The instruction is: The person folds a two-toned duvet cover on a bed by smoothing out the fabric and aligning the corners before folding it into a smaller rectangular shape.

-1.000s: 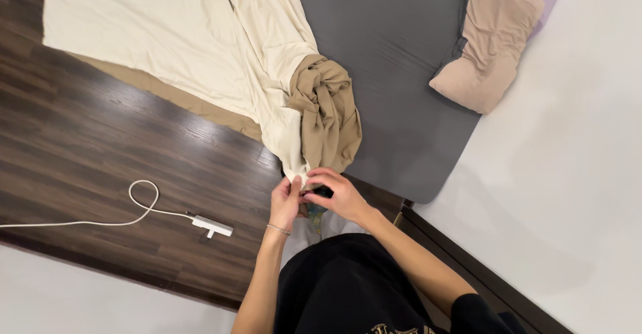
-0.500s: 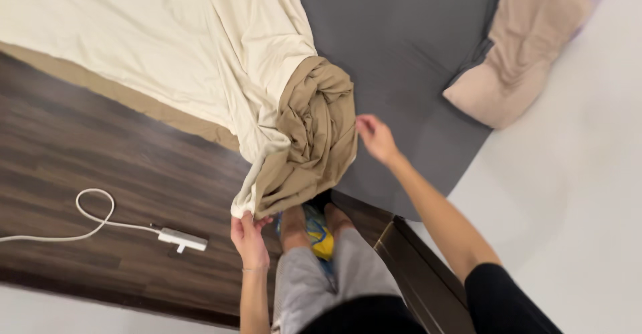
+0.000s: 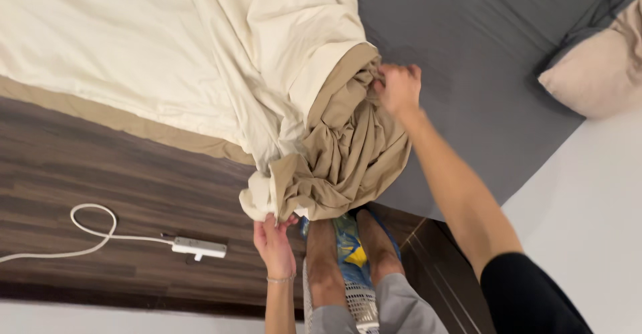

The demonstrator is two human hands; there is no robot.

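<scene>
Bedding fills most of the head view: a cream duvet (image 3: 154, 60) with a tan underside lies spread over the bed, and its near corner is bunched into a tan, twisted heap (image 3: 348, 153) at the bed's edge. Beyond that heap, on the far side, the dark grey fitted sheet (image 3: 481, 60) shows bare, and a beige pillow (image 3: 602, 66) sits at the sheet's right edge, well apart from the heap. Below the duvet runs dark wood flooring (image 3: 100, 173); a white power strip (image 3: 198, 246) with a looping white cord (image 3: 87, 230) lies there, near the heap's left lower side. Nothing bears a readable label. The person's bare legs stand just under the heap, over a blue and yellow object (image 3: 351, 247) that is partly hidden.

The left hand (image 3: 274, 244) is closed on the cream corner at the heap's bottom, fingers pinching the fabric. The right hand (image 3: 398, 88) is clenched in the tan folds at the heap's top right, arm stretched across the grey sheet.
</scene>
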